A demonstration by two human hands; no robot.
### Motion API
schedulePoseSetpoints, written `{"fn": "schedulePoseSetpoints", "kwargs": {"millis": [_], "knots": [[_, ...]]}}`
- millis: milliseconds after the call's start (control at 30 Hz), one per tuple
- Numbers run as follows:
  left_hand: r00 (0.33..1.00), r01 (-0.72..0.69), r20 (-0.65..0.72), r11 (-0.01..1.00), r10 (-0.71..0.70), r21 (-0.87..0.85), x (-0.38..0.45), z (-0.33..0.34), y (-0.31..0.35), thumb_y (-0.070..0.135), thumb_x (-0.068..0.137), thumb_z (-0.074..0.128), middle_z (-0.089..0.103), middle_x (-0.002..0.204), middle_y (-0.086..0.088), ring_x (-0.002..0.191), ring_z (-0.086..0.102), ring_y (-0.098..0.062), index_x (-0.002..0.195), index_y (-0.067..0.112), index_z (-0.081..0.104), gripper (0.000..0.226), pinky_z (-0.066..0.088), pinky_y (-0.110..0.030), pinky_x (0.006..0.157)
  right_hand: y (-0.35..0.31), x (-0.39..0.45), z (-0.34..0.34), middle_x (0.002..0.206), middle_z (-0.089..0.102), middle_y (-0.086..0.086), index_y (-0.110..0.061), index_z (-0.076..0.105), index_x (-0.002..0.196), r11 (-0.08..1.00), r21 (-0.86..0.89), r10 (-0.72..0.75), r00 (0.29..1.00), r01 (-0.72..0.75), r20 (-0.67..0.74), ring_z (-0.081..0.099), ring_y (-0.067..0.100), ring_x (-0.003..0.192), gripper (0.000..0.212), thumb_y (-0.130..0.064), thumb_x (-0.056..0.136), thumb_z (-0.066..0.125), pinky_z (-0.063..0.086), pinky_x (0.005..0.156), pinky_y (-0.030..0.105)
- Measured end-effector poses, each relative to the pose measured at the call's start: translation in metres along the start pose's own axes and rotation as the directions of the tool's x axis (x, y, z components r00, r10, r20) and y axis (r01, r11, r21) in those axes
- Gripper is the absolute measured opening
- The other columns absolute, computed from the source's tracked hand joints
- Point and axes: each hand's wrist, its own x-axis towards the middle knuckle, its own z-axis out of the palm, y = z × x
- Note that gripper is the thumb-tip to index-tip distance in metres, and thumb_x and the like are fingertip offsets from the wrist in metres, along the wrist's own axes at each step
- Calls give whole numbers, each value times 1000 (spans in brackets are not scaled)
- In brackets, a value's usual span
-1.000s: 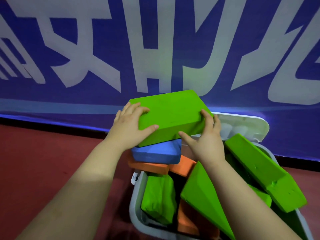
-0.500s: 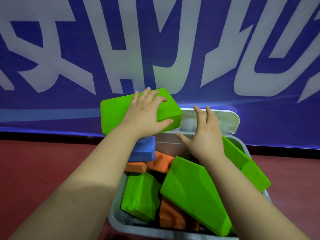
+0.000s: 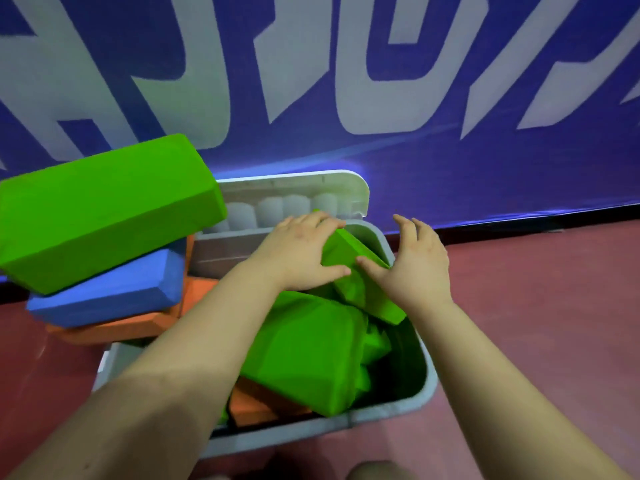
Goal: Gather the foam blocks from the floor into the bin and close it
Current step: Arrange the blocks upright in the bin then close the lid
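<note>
A grey bin (image 3: 408, 407) stands on the floor, its white lid (image 3: 294, 188) hinged open at the back. Several green and orange foam blocks fill it. My left hand (image 3: 298, 254) grips the far end of a slanted green block (image 3: 360, 289) at the bin's far right corner. My right hand (image 3: 412, 268) has its thumb on that block's right side and its fingers spread above the rim. A big green block (image 3: 104, 209) lies on a blue block (image 3: 104, 292) and an orange block (image 3: 121, 327), stacked over the bin's left edge.
A blue banner with large white letters (image 3: 381, 81) hangs close behind the bin. Red floor (image 3: 536, 306) stretches to the right and left. A large green wedge (image 3: 311, 358) lies across the bin's middle, over an orange block (image 3: 256, 407).
My left hand has let go of the big green block, which stays on the stack at left. Both hands have moved right onto the slanted green block in the bin.
</note>
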Motion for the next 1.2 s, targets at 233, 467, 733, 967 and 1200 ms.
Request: {"fn": "schedulePoseSetpoints", "kwargs": {"millis": [233, 467, 733, 967, 1200], "knots": [[983, 48, 183, 993, -28, -107, 15, 32, 34, 67, 70, 63, 15, 157, -3, 143, 26, -22, 143, 34, 28, 87, 23, -34, 115, 53, -12, 15, 128, 50, 13, -18, 44, 132, 950, 199, 174, 938, -240, 300, 49, 33, 120, 68, -67, 83, 45, 41, 97, 42], [992, 70, 113, 985, -52, -160, 19, 43, 40, 41, 72, 73, 27, 149, -2, 135, 38, -20, 132, 23, 37, 72, 35, -31, 108, 73, -17, 27, 121, 58, 10, -23, 50, 123, 797, 430, 184, 848, -425, 497, 57, 23, 107, 70, -70, 72, 59, 42, 87, 30], [985, -15, -168, 961, -33, -277, 12, -22, 41, 40, 58, 61, 41, 137, 6, 125, 44, -13, 121, 24, 47, 67, 37, -28, 100, 35, -13, -5, 115, 47, 1, -27, 51, 121, 733, 654, 153, 983, -185, 106, 48, 7, 100, 67, -53, 65, 77, 38, 93, 20], [916, -110, -401, 965, 6, -237, -25, -110, 14, 29, 62, 71, 43, 140, -1, 129, 39, -8, 117, 18, 52, 59, 25, -10, 97, -47, 3, -47, 122, 55, -3, -27, 49, 120, 702, 710, 36, 993, 56, -114, 53, 12, 116, 81, -69, 55, 69, 44, 101, 32], [774, 57, -562, 917, -291, -395, -114, -142, -65, 41, 68, 80, 34, 146, -1, 141, 22, -6, 112, 16, 48, 60, 32, -31, 109, -173, 6, -52, 124, 46, 1, -16, 50, 125, 678, 650, -284, 938, 342, -198, 43, 6, 117, 81, -52, 59, 81, 28, 96, 6]]}}
